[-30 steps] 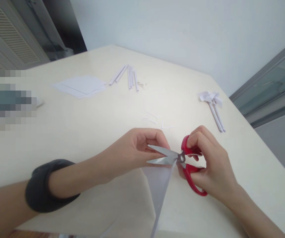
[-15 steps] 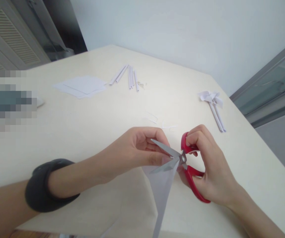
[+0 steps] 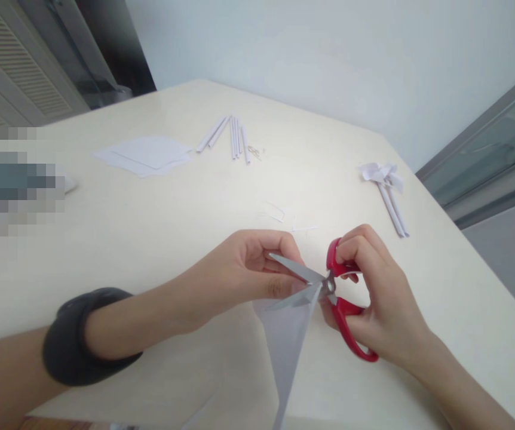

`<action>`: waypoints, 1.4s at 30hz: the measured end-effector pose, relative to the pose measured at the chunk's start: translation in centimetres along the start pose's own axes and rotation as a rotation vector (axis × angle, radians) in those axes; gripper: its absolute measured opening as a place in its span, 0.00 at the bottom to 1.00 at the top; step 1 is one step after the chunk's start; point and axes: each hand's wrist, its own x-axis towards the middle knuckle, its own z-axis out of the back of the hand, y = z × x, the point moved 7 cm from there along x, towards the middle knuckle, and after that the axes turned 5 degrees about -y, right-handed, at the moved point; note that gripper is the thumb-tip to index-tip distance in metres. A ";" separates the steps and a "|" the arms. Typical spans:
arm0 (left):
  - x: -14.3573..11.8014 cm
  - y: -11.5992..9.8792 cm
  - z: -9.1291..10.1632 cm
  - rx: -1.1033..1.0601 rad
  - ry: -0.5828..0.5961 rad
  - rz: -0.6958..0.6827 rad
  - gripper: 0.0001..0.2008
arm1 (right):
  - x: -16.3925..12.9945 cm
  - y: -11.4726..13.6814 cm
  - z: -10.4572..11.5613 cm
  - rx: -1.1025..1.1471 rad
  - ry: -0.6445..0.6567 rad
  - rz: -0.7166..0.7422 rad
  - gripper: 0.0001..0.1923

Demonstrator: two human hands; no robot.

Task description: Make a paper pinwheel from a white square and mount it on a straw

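Observation:
My right hand grips red-handled scissors, fingers through the loops, blades parted and pointing left. My left hand pinches the top edge of a folded white paper, which hangs down in a narrow triangle toward me. The lower blade lies against the paper's top edge, just under my left thumb. A dark band wraps my left forearm. Both hands hover over the near part of a cream table.
Flat white sheets lie at the far left. Beside them are several rolled paper sticks and small paper clips. A folded paper piece on sticks rests at the right edge. Thin paper slivers lie beyond my hands.
The scissor blades opened wider between the first frame and half a second ago, then closed slightly. Both hands stay in nearly the same place.

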 end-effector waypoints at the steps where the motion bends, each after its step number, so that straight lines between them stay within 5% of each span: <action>1: 0.0 0.0 0.0 0.008 0.001 -0.001 0.07 | 0.0 0.0 0.0 0.003 0.002 -0.001 0.22; 23: -0.2 -0.5 -0.5 -0.111 0.053 -0.040 0.05 | 0.1 0.3 0.3 -0.002 -0.029 0.014 0.18; 42: -0.1 0.0 0.0 0.038 -0.013 0.026 0.08 | 0.0 0.0 0.2 -0.029 0.017 -0.007 0.21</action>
